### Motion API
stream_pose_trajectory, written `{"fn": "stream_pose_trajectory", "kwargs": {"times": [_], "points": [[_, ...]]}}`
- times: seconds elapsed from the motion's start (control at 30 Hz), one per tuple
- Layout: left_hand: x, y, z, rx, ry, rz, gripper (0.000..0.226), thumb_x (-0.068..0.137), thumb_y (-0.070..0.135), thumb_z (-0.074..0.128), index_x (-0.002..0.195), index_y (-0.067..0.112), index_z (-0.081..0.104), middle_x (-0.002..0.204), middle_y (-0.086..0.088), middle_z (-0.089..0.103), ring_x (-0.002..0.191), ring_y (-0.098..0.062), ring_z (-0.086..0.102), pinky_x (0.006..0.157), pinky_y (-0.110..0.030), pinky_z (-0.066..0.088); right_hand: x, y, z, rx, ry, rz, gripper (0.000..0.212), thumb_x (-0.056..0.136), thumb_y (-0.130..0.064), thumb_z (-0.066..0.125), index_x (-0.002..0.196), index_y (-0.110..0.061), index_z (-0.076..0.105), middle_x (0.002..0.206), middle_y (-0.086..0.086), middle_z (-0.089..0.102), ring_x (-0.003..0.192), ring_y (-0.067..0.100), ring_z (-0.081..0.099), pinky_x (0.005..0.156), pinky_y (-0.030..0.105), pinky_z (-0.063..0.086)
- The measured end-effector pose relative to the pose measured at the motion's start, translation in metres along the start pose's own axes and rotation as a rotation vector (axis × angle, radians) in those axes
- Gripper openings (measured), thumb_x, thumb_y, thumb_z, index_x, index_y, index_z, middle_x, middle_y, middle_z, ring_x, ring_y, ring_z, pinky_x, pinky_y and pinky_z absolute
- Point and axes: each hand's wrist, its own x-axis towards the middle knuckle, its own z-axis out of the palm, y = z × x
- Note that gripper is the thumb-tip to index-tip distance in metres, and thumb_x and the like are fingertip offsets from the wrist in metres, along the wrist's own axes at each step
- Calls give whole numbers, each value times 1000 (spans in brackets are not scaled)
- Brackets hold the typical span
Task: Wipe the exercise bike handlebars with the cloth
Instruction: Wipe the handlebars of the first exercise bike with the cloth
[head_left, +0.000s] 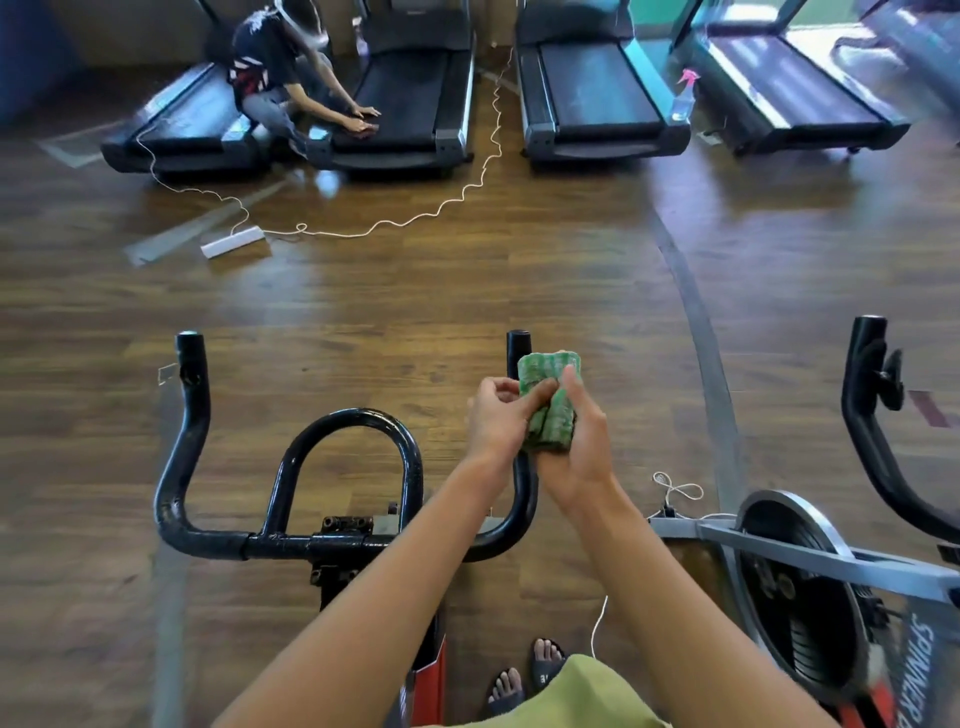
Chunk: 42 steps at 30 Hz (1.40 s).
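Black exercise bike handlebars (183, 467) spread across the lower middle, with a centre loop and two upright horns. A folded green-and-white cloth (549, 402) is held over the right horn, whose tip shows just above the cloth. My left hand (496, 415) pinches the cloth's left side with curled fingers. On the cloth's right side my right hand (579, 447) grips it, thumb across the front. Behind both hands and the cloth, the middle of the right horn is hidden.
A second spin bike (789, 582) with its flywheel stands close at the right. Several treadmills (587, 93) line the far side; a person (270, 67) crouches wiping one. A spray bottle (683, 98) stands on a treadmill. A white cord (415, 218) and power strip lie on the wood floor.
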Motion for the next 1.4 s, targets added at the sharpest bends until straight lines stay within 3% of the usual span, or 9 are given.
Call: {"fn": "stream_pose_trajectory", "kwargs": {"times": [0.07,0.2,0.4,0.53,0.67,0.83,0.93,1.1,1.4], "points": [[11,11,2,160,98,91,75,49,74,78,103,28,53,116,-3,55,110,-17,57,92,-35,52,11,-14,5,22,-28,-20,62,94,-41,58,139,1,49,125,24,60,115,34,63,94,42,55],[40,30,0,107,175,236,40,92,54,56,114,21,60,118,-2,59,112,-17,56,99,-36,47,32,-27,8,-314,31,-175,34,101,-30,54,134,-22,56,123,7,66,110,23,65,92,42,55],[68,41,-9,-43,-36,44,37,107,34,35,113,13,65,116,-13,70,97,-22,65,83,-33,51,45,10,1,-1253,91,-465,59,104,-41,43,157,-33,20,163,3,13,148,21,16,119,41,22],[74,42,-15,-47,-85,-4,43,107,35,34,116,10,67,116,-13,71,95,-22,66,73,-28,51,48,38,2,-1547,191,-592,70,100,-56,24,159,-25,1,167,9,-1,143,31,19,113,43,27],[78,44,-21,-29,-152,-16,43,107,35,33,116,11,68,114,-10,71,93,-20,66,74,-28,51,57,49,-6,-1544,194,-698,66,102,-60,16,158,-30,-1,168,5,-3,154,25,-2,124,46,11],[89,46,-31,4,-242,-11,42,107,32,33,100,17,72,98,-3,74,85,-16,68,74,-27,53,73,50,1,-1527,235,-841,55,106,-48,22,156,-25,24,166,9,12,153,27,7,123,45,20],[93,47,-35,24,-269,-3,40,107,31,36,100,16,72,100,-3,74,86,-16,70,72,-25,54,74,57,-4,-1599,266,-833,53,107,-44,24,157,-29,14,166,6,7,153,26,7,120,40,24],[97,45,-30,81,-253,82,27,104,14,44,110,5,68,109,-16,70,88,-25,69,69,-24,59,48,78,-30,-1719,286,-772,70,103,-23,48,158,-22,5,166,13,2,152,33,11,107,54,44],[102,40,-27,258,-198,277,15,96,18,58,88,15,71,97,-14,74,93,-34,71,81,-51,59,43,72,-22,-1803,286,-618,73,104,-23,44,156,-23,-8,165,18,2,152,36,8,118,48,30]]}}
